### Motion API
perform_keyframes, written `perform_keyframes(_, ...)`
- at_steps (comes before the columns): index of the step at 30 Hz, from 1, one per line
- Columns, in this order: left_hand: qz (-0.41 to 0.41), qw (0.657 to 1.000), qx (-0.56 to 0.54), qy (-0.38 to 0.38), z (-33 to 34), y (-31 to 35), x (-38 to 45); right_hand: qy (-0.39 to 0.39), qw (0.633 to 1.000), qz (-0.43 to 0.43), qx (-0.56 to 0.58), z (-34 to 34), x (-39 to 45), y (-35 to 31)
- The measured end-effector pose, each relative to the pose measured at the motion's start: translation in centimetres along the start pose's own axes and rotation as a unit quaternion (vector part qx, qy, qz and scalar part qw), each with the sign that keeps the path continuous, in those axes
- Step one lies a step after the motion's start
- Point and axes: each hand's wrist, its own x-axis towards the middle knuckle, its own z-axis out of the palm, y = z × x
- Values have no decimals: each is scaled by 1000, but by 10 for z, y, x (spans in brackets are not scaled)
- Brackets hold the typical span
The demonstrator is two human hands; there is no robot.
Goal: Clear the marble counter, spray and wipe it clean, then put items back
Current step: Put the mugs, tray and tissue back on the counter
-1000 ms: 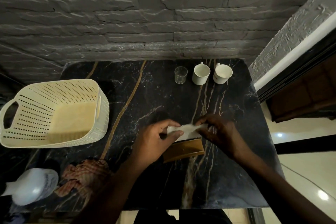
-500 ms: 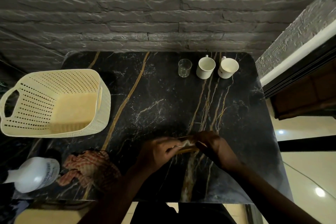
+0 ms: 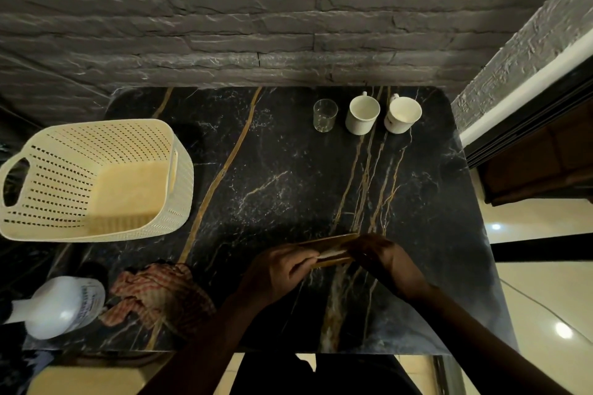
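Since half a second ago the left hand (image 3: 282, 269) and right hand (image 3: 382, 258) have kept pinching the ends of the brown holder (image 3: 327, 250) with white tissue (image 3: 330, 254) inside, now tilted slightly higher at the near-centre tabletop (image 3: 288, 176). Glass (image 3: 325, 115) and two cups (image 3: 362, 115) stand far right; basket (image 3: 93, 179), cloth (image 3: 157, 295) and spray bottle (image 3: 61, 306) sit left, before a stone wall (image 3: 256, 16)

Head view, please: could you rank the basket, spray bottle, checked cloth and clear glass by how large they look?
1. Basket, clearly largest.
2. Checked cloth and spray bottle: look alike, both near the camera, so unranked.
3. Clear glass, smallest, though farthest away.
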Motion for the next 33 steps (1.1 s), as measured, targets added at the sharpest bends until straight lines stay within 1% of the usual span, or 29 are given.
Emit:
perform_keyframes(2, 2, 1000, -5, -7, 0, 0, 0, -8, 1000, 10, 9, -1, -3, 6)
perform_keyframes(7, 12, 1000, -15, 0, -1, 3, -2, 0, 1000, -11, -1, -7, -1, -3)
perform_keyframes(11, 33, 999, 13, 33, -3, 3, 3, 36, 998, -33, -40, -15, 5, -13)
perform_keyframes(13, 31, 998, 31, 54, -6, 4, 8, 33, 998, -45, -38, -19, 13, -18)
perform_keyframes(15, 28, 996, 64, 61, -7, 5, 13, 13, 997, -53, -60, -17, 19, -16)
perform_keyframes(17, 10, 995, 90, 37, -9, 6, 18, -15, 994, -51, -93, -12, 22, -8)
perform_keyframes(19, -15, 994, 111, -19, -11, 7, 23, -41, 992, -41, -111, -6, 22, 0)
perform_keyframes(21, -38, 988, 123, -80, -10, 6, 26, -52, 992, -27, -115, -2, 22, 3)
perform_keyframes(23, -63, 984, 115, -118, -8, 6, 26, -51, 993, -17, -106, 3, 22, 2)
perform_keyframes(29, -112, 980, 94, -138, -6, 11, 27, -43, 998, 10, -35, 0, 21, 4)
perform_keyframes(33, -148, 978, 65, -132, -10, 24, 37, 21, 1000, 12, -7, -20, 21, -9)
